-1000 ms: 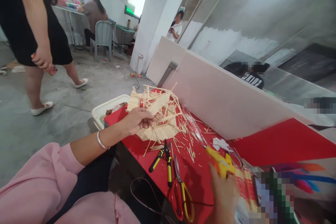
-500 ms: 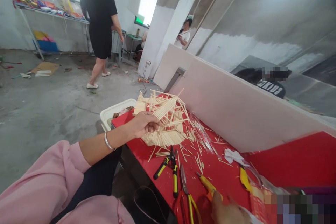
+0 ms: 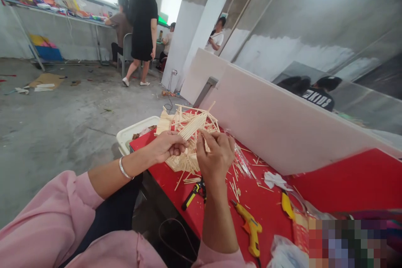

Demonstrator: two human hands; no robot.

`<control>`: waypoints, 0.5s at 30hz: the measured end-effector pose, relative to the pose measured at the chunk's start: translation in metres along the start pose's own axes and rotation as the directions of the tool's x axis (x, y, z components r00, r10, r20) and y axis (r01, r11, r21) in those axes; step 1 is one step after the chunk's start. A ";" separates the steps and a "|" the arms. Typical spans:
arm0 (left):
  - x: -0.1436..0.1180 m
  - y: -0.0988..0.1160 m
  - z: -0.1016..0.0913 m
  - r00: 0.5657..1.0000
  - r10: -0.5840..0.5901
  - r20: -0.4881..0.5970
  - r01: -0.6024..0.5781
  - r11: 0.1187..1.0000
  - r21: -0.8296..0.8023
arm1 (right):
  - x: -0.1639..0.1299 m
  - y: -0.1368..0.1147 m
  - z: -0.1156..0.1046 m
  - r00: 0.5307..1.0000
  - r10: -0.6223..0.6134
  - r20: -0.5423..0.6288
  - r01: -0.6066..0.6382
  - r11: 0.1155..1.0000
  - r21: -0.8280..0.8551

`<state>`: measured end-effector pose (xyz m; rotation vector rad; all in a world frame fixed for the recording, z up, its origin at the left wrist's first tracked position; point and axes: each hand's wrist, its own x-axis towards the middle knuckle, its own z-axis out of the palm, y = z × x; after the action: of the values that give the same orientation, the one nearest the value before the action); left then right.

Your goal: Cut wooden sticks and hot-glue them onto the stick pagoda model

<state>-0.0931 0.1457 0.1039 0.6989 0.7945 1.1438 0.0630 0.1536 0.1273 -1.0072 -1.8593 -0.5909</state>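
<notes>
I see both hands on a pale wooden-stick model (image 3: pixel 188 134), a lattice of thin light sticks glued into slanted panels, which sits at the far left corner of the glossy red bench (image 3: pixel 342 184). My left hand (image 3: pixel 166 145) has its fingers curled around the near left edge of the model, gripping sticks there, a silver bangle (image 3: pixel 123 168) on the wrist. My right hand (image 3: pixel 215 157) is raised just beside it, fingertips drawn together on the sticks at the model's near right side; I cannot tell whether it pinches a single stick or only presses the frame. The two hands are close together but not touching. The model's long axis runs roughly left to right across the bench corner, and its bundled panels slant upward toward the far right, with loose ends poking out toward the pale pink divider board (image 3: pixel 282 125) behind it. Short loose stick offcuts (image 3: pixel 235 186) lie scattered on the red surface near the right hand. Below the right wrist lie black-and-yellow-handled pliers (image 3: pixel 193 194), and to the right a yellow hot-glue gun (image 3: pixel 251 228) lies with its nozzle pointing toward the model. A crumpled white tissue (image 3: pixel 274 179) rests further right. A white plastic tray (image 3: pixel 132 134) stands just beyond the bench's left edge.
</notes>
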 end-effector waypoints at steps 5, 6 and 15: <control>0.000 0.001 -0.001 0.999 -0.005 0.035 0.005 1.000 0.000 | -0.002 0.004 0.007 0.999 -0.021 0.033 0.022 0.999 -0.024; 0.000 0.001 -0.001 0.999 -0.005 0.037 0.006 1.000 -0.006 | -0.003 0.004 0.008 0.999 -0.020 0.026 0.021 1.000 -0.020; 0.002 0.000 -0.004 0.998 -0.068 0.009 0.068 0.987 -0.142 | -0.008 0.007 0.012 1.000 0.003 0.024 -0.004 0.999 0.033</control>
<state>-0.0961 0.1485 0.1016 0.5510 0.7205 1.1253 0.0648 0.1627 0.1148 -0.9995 -1.8818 -0.5471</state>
